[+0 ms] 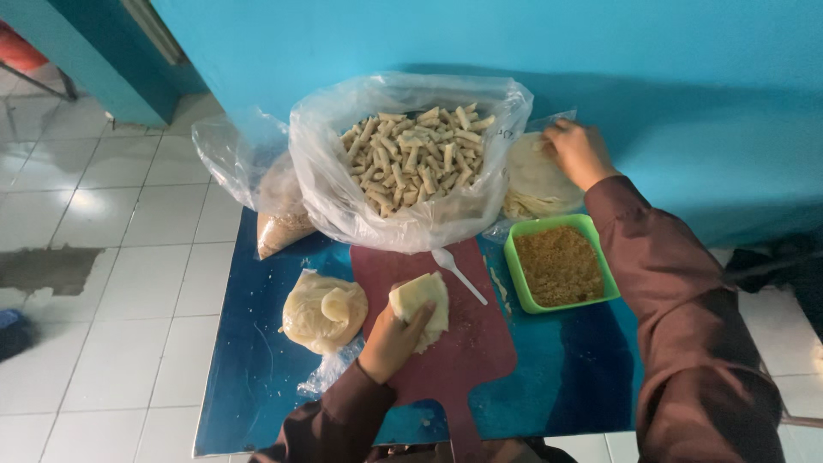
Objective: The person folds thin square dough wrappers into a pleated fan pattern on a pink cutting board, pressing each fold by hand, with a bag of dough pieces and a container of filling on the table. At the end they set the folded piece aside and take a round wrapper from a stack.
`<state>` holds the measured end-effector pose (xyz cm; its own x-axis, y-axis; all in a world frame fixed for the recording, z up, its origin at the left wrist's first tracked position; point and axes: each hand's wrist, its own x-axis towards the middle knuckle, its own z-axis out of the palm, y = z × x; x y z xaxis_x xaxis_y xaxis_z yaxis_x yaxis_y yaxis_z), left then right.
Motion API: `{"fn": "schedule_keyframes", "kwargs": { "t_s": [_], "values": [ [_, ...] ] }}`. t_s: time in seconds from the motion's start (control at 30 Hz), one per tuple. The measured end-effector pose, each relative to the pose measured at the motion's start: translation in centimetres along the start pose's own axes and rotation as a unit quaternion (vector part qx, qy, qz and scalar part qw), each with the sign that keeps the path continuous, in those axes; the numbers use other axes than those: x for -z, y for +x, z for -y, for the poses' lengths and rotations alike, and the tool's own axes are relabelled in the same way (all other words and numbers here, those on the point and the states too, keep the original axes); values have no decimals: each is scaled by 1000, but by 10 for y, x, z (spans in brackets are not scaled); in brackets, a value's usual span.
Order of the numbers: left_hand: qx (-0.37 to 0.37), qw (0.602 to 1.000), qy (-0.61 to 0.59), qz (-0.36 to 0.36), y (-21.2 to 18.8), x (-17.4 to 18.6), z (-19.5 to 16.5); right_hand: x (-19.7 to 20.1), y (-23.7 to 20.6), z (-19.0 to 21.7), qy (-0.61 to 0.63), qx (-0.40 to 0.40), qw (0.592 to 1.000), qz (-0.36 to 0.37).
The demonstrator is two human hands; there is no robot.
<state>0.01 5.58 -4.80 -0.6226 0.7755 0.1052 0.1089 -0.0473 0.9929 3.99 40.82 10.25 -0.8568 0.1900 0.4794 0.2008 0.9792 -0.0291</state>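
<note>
While left hand (390, 339) cups soft dough (422, 307) | right hand (576, 150) touches flat wrappers (536, 178)

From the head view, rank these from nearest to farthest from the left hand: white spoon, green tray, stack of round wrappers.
1. White spoon: just up and right of the left hand, on the red board.
2. Green tray: farther right.
3. Stack of round wrappers: far right corner, under the right hand.

Blue table (566, 377) bears red board (446, 343).
</note>
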Motion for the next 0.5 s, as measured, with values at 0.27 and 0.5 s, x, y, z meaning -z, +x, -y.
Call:
{"fn": "schedule_keyframes", "kwargs": {
  "t_s": [0.27, 0.5],
  "values": [
    [90, 989, -100, 59, 12, -4, 7, 17, -18, -3, 141, -126, 982, 2],
    [-165, 984, 56, 36, 11, 15, 12, 1, -37, 18, 405, -74, 909, 68]
  ]
}}
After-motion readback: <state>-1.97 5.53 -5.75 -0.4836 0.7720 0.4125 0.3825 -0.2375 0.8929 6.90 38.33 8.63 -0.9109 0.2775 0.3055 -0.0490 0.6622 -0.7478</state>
